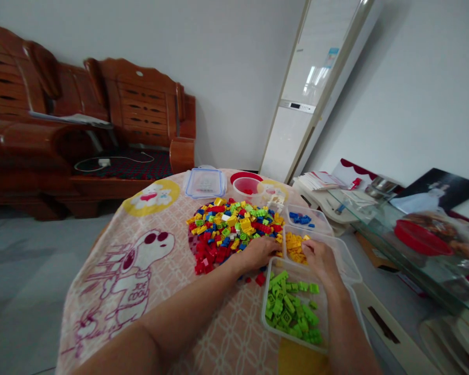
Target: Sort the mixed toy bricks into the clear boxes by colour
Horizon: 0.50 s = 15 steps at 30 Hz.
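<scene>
From here I'm seeing the left hand (pixel 262 251) working at the near right edge of the brick pile (pixel 234 224) on the bench (pixel 226 333), its fingers bending down; I'm not managing to tell whether they are clamping a brick. The right hand (pixel 321 258) is hovering over yellow bricks (pixel 294 247) in the middle tub (pixel 346 255), fingers curling close together, their tips too small for me to be confirming a grip. Green bricks (pixel 291 307) are filling the near tub (pixel 264 302); blue bricks (pixel 300 219) are lying in the far tub (pixel 321 221). I'm judging the bricks light, stiff, slightly slippery, hardly fragile, so I'm favouring a pinch across opposite side walls.
</scene>
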### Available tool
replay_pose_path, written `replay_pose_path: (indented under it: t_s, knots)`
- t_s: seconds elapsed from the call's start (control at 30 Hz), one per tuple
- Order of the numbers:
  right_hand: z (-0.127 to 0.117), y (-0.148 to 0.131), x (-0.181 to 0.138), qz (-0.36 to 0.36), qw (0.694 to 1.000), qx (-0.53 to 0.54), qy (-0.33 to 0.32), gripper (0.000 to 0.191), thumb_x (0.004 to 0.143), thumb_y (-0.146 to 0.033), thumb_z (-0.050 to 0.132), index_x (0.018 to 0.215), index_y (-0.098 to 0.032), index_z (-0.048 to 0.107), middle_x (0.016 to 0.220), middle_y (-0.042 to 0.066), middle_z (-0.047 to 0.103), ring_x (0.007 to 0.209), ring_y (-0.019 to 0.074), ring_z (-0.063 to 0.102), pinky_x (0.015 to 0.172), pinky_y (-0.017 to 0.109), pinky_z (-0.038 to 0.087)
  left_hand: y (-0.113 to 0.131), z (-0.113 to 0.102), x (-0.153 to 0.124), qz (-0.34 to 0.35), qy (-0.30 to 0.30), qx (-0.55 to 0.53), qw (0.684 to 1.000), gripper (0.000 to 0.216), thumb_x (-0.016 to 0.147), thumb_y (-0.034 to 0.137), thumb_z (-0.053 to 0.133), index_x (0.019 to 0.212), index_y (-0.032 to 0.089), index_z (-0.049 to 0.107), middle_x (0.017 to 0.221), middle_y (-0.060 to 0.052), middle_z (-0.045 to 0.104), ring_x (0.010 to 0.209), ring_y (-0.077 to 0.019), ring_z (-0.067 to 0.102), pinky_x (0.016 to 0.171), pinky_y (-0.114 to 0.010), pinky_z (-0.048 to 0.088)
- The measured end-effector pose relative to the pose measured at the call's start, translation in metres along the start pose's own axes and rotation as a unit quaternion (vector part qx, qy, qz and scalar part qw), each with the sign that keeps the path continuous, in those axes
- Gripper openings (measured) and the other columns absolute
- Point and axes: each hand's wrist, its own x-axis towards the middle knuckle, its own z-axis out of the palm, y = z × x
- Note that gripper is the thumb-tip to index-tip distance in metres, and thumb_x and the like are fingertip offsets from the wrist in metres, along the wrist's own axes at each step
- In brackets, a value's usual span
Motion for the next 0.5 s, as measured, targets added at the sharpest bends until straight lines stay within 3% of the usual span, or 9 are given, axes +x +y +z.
replay_pose_path:
  t_s: [0.33, 0.5]
  knots:
    - [0.005, 0.003, 0.000, 0.002, 1.000, 0.007, 0.018, 0.033, 0.087, -0.025, 0.042, 0.087, -0.019, 0.075, 0.089, 0.009, 0.076, 0.083, 0.0202, 0.066, 0.074, 0.028, 0.043, -0.008, 0.003, 0.001, 0.001, 0.014, -0.060, 0.998, 0.014, 0.081, 0.021, 0.065, 0.095, 0.019, 0.067, 0.098, -0.006, 0.071, 0.091, -0.0195, 0.063, 0.078, -0.025, 0.045]
    - [0.004, 0.001, 0.000, 0.012, 1.000, 0.020, 0.007, 0.034, 0.087, -0.020, 0.040, 0.088, -0.019, 0.074, 0.085, 0.008, 0.075, 0.080, 0.0191, 0.066, 0.073, 0.026, 0.043, -0.012, 0.004, 0.002, -0.028, 0.051, -0.175, 0.983, 0.017, 0.076, 0.021, 0.070, 0.093, 0.017, 0.066, 0.084, -0.001, 0.069, 0.075, -0.0144, 0.062, 0.069, -0.022, 0.046]
